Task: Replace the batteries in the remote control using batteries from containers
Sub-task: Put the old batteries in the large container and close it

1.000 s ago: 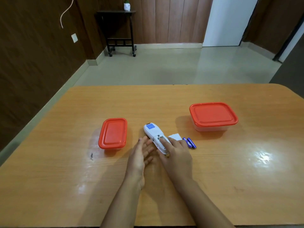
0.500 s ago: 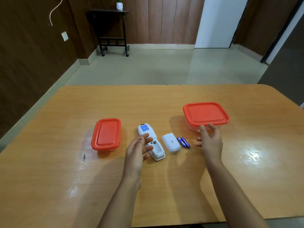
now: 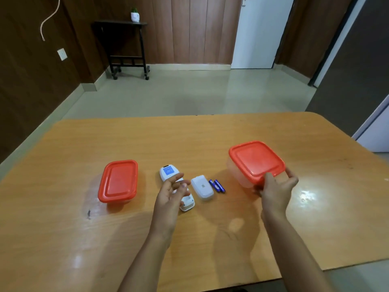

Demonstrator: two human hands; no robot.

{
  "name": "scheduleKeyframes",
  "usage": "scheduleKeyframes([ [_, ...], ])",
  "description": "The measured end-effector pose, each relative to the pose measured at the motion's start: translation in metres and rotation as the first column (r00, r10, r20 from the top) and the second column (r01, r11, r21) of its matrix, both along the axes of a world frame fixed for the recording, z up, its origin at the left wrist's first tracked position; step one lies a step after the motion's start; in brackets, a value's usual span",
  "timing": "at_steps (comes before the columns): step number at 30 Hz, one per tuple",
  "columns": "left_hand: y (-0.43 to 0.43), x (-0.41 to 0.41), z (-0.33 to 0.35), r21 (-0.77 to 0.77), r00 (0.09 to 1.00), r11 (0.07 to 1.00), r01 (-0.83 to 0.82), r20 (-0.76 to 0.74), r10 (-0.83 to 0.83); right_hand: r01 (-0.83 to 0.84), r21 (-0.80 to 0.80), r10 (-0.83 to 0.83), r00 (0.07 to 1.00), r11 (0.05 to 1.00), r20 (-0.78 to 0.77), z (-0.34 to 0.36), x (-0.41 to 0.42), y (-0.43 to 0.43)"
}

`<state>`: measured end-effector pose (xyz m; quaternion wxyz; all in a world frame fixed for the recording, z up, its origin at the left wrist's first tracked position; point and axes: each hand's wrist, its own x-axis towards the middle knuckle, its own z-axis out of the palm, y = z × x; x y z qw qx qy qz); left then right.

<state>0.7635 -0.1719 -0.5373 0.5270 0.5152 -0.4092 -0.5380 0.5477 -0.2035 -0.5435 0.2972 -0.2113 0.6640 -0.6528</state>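
Wood-panelled room with a pale tiled floor, white door [image 3: 260,32] at the back, small dark side table [image 3: 124,45] by the left wall. In front, a broad orange-brown wooden table [image 3: 210,133], glossy with light glare.

On the right, a clear plastic container with a red lid [image 3: 255,162], tilted and lifted at its near edge, gripped at the near corner by the right hand [image 3: 275,189]: thumb on the lid rim, fingers curled beneath. On the left, a second red-lidded container [image 3: 118,181], closed, flat on the table, well apart from both hands.

Between the containers, a white remote control [image 3: 168,172] lying back side up, battery bay exposed at its near end, partly hidden by the left hand [image 3: 171,193], fingers loosely spread, holding nothing. Just right of the remote, its white battery cover [image 3: 202,187]. Beside that, two small blue batteries [image 3: 216,185], side by side on the tabletop.
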Motion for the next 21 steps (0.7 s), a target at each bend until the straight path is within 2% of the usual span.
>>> scheduleKeyframes([
  [6,0.014,-0.022,-0.009,-0.007,0.968,0.979,0.204,0.15,-0.201,-0.162,0.076,0.172,0.971,0.984,-0.165,-0.017,0.007,0.07],
  [9,0.017,-0.029,-0.015,-0.014,0.959,0.977,0.215,0.192,-0.208,-0.288,0.179,0.329,0.901,0.941,-0.283,-0.011,0.005,0.085],
  [10,0.017,-0.031,-0.017,-0.021,0.957,0.978,0.207,0.214,-0.198,-0.305,0.242,0.379,0.848,0.921,-0.371,-0.008,0.003,0.087],
  [12,0.016,-0.036,-0.021,-0.033,0.95,0.98,0.197,0.255,-0.183,-0.268,0.379,0.456,0.65,0.886,-0.608,-0.002,-0.002,0.092],
  [14,0.014,-0.038,-0.025,-0.038,0.937,0.979,0.202,0.298,-0.181,-0.234,0.371,0.438,0.458,0.899,-0.773,0.002,-0.008,0.095],
  [16,0.013,-0.039,-0.029,-0.056,0.905,0.975,0.217,0.385,-0.18,-0.331,0.344,0.44,0.28,0.878,-0.853,0.004,-0.015,0.093],
  [18,0.014,-0.041,-0.031,-0.076,0.851,0.962,0.262,0.489,-0.192,-0.438,0.435,0.509,0.061,0.786,-0.858,-0.002,-0.018,0.087],
  [19,0.015,-0.043,-0.032,-0.079,0.82,0.952,0.295,0.533,-0.21,-0.485,0.475,0.544,0.004,0.735,-0.839,-0.005,-0.018,0.083],
  [20,0.016,-0.045,-0.033,-0.079,0.792,0.941,0.33,0.565,-0.23,-0.52,0.486,0.573,0.006,0.702,-0.82,-0.007,-0.016,0.079],
  [21,0.016,-0.047,-0.034,-0.077,0.767,0.928,0.363,0.59,-0.251,-0.546,0.465,0.586,0.06,0.697,-0.808,-0.007,-0.015,0.077],
])
